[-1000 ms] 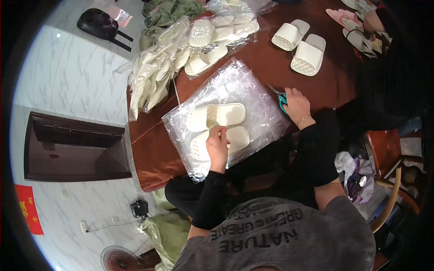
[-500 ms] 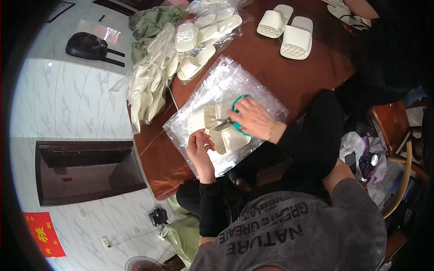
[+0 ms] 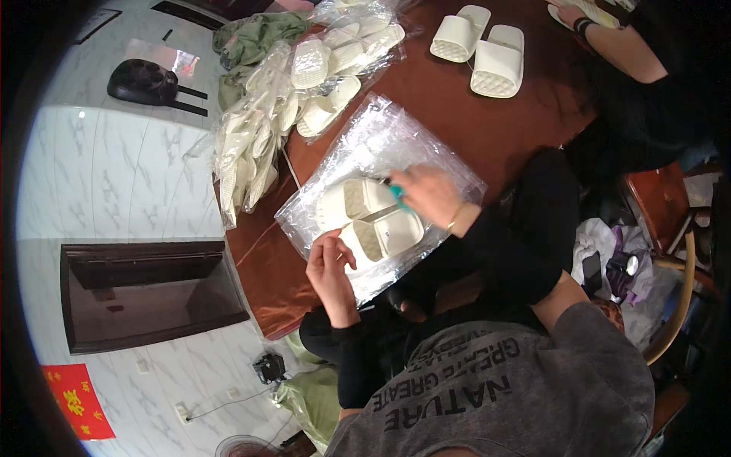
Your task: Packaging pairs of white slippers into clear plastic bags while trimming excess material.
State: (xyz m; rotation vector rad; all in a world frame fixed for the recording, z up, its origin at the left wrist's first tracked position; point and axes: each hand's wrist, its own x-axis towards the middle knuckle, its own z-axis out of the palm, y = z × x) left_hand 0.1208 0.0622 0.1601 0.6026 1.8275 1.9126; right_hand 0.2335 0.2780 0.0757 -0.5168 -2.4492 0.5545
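A pair of cream slippers (image 3: 400, 231) lies side by side on a clear plastic bag (image 3: 373, 133) on the table in front of me. My right hand (image 3: 432, 196), slightly blurred, grips a pair of scissors with teal handles (image 3: 397, 195) over the far slipper (image 3: 354, 199). The blades are hard to make out, partly hidden by the hand. At the left end of the near slipper is my left hand (image 3: 332, 276), its fingers loosely bent and a little apart, touching or just over the slipper's edge. It appears to hold nothing.
Bagged cream slippers (image 3: 263, 129) are heaped at the table's far left, beside green cloth (image 3: 263, 38). Another loose pair of slippers (image 3: 499, 61) stands farther back on the brown tabletop (image 3: 426, 99). At the upper right, another person's arm (image 3: 620, 46) reaches toward a slipper.
My right hand has swung the scissors away from my left hand, toward the far slipper's right side. My left hand has drawn down and left. The other person's arm has shifted.
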